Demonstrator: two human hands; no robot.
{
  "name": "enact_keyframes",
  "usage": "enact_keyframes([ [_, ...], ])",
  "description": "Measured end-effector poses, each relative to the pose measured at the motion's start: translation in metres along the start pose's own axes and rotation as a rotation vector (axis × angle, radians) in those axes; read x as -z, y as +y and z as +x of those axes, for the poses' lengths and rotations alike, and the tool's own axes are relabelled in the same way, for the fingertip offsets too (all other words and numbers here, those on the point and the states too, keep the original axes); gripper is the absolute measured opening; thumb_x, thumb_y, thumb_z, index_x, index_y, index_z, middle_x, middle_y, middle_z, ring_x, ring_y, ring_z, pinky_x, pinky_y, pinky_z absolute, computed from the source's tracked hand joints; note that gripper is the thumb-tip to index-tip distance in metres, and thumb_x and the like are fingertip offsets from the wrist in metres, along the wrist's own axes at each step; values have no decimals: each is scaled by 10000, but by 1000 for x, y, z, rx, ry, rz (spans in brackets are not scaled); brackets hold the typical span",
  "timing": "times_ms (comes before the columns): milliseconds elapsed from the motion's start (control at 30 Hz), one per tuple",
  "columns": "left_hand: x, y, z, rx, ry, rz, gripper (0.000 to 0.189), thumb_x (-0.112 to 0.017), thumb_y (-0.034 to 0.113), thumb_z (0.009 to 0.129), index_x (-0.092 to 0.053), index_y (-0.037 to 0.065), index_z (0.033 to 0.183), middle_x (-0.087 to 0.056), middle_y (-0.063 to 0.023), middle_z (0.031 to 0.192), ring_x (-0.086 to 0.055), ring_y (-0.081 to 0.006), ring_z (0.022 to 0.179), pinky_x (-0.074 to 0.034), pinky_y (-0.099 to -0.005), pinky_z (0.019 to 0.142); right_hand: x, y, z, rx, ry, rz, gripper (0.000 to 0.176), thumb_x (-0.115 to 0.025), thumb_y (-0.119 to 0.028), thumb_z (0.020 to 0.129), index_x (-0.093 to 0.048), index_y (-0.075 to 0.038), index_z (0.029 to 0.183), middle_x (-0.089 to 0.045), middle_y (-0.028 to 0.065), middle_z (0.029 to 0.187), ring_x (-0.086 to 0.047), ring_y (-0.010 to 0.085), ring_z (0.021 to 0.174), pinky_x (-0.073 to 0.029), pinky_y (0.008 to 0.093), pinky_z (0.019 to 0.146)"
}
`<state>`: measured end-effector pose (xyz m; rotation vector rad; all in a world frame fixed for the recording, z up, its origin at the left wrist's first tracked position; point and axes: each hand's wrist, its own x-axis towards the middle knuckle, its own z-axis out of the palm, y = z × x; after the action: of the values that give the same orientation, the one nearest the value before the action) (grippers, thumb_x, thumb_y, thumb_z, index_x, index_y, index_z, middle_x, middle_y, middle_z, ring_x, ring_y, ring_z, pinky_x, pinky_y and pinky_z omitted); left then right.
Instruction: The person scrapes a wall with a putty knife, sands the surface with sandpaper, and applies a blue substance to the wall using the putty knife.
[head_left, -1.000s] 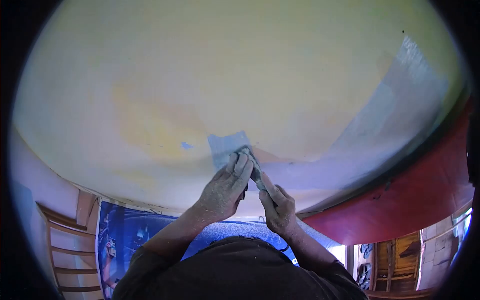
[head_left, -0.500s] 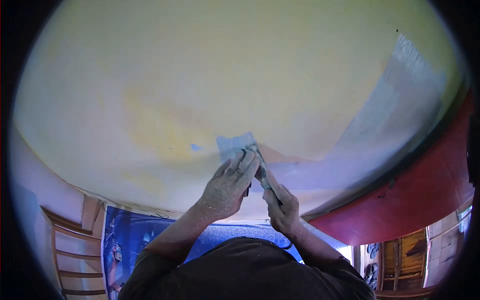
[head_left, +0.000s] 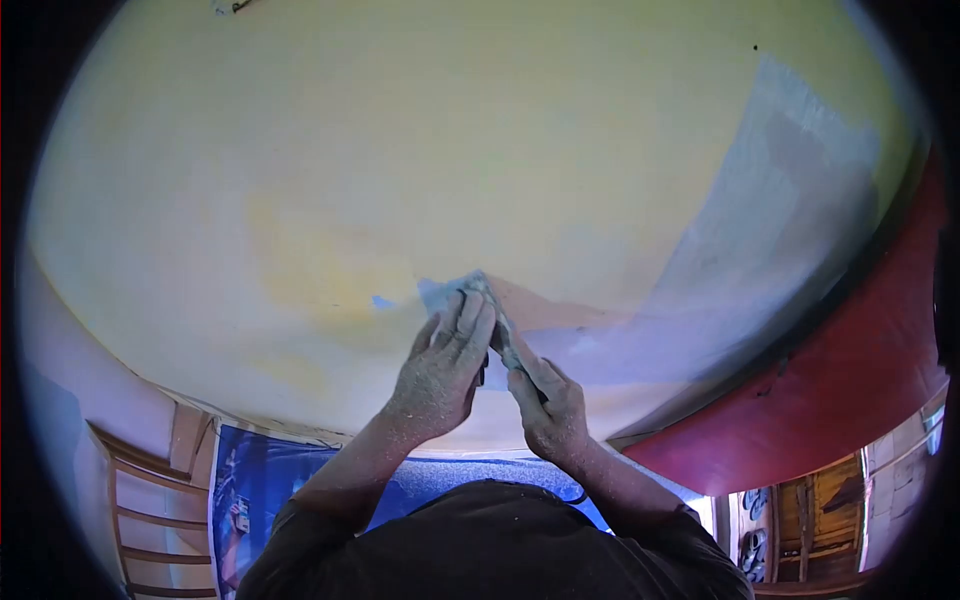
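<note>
A flat grey tool (head_left: pixel 434 294) with a handle, like a dusty scraper or trowel, lies against the pale yellow surface (head_left: pixel 430 150) in front of me. My right hand (head_left: pixel 555 405) is wrapped round its handle, thumb along the near side. My left hand (head_left: pixel 440 370) is laid over the tool's broad front part, fingers close together and pressing down on it; they hide much of it. Both hands are coated in whitish dust. Just left of the tool is a small blue mark (head_left: pixel 383 302) on the surface.
A grey-white patch (head_left: pixel 780 170) runs down the surface at right, above a red panel (head_left: pixel 790 400). Brown wooden slats (head_left: pixel 160 513) stand at lower left, next to a blue printed sheet (head_left: pixel 270 470). Shoes (head_left: pixel 754 550) and wooden boards (head_left: pixel 815 520) appear at lower right.
Both hands and the tool have shifted slightly left in view, and the tool's front looks more tilted. The view has also moved a little. Each hand stays on the tool.
</note>
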<state>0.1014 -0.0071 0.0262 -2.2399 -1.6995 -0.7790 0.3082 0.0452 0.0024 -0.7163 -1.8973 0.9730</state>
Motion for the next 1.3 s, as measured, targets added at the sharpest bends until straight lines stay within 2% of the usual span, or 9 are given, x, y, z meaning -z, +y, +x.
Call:
enact_keyframes([
  [133, 0, 3, -2, 3, -14, 65, 863, -738, 74, 936, -369, -17, 1711, -348, -262, 1789, -341, -454, 1665, -336, -613, 1306, 4, 13, -4, 59, 10, -34, 544, -669, -49, 1097, -597, -120, 1631, -731, 210, 1016, -715, 285, 839, -565, 396, 786],
  [267, -19, 6, -10, 12, -90, -15, 822, -684, 66, 990, -321, -48, 1718, -342, -318, 1774, -347, -511, 1645, -320, -633, 1309, 8, 18, -12, -40, -22, -81, 526, -665, -21, 1087, -612, -86, 1606, -730, 183, 1010, -682, 232, 833, -549, 362, 774],
  [367, -14, 6, -6, 33, 5, 4, 846, -706, 53, 963, -332, -39, 1716, -325, -304, 1785, -319, -501, 1661, -324, -638, 1306, 12, 3, 3, 72, -47, -109, 560, -678, -72, 1093, -579, -124, 1642, -720, 206, 994, -708, 354, 788, -571, 421, 744],
  [467, -19, 3, -9, 39, 4, 6, 853, -722, 63, 960, -344, -16, 1721, -315, -270, 1799, -330, -479, 1661, -322, -632, 1311, 12, 13, 5, 89, -46, -128, 520, -671, -26, 1084, -622, -77, 1599, -728, 197, 998, -685, 258, 811, -550, 366, 761],
  [667, -82, 15, -25, -33, -207, -45, 835, -727, 136, 982, -356, 4, 1719, -363, -222, 1783, -346, -435, 1656, -313, -624, 1318, 37, 85, -50, -138, -59, -207, 499, -666, -77, 1109, -631, -121, 1604, -746, 195, 1025, -742, 294, 828, -586, 404, 776],
  [767, -102, 23, -27, -87, -234, -26, 826, -719, 156, 983, -358, -10, 1707, -357, -230, 1772, -345, -447, 1645, -306, -632, 1319, 38, 112, -63, -56, -2, -111, 486, -664, -43, 1102, -648, -87, 1586, -754, 201, 1016, -714, 222, 806, -567, 367, 755],
  [1067, -92, 26, -23, -29, -226, -55, 827, -694, 125, 966, -345, -56, 1693, -323, -273, 1772, -334, -481, 1639, -312, -637, 1315, 30, 119, -53, 39, 34, -77, 476, -662, -18, 1106, -656, -77, 1578, -763, 206, 998, -723, 217, 797, -571, 361, 737],
  [1167, -95, 33, -24, 13, -216, -65, 835, -692, 89, 956, -332, -64, 1694, -318, -288, 1770, -336, -495, 1634, -307, -640, 1317, 31, 104, -52, -54, -15, -76, 504, -632, 33, 1092, -624, -18, 1594, -743, 137, 993, -671, 154, 867, -551, 317, 789],
  [1300, -81, 37, -16, 28, -213, 23, 840, -698, 99, 964, -323, -60, 1698, -319, -289, 1772, -323, -505, 1640, -309, -630, 1320, 32, 94, -48, -13, -10, -48, 499, -650, -6, 1111, -616, -68, 1606, -793, 250, 1109, -807, 279, 964, -610, 375, 830],
])
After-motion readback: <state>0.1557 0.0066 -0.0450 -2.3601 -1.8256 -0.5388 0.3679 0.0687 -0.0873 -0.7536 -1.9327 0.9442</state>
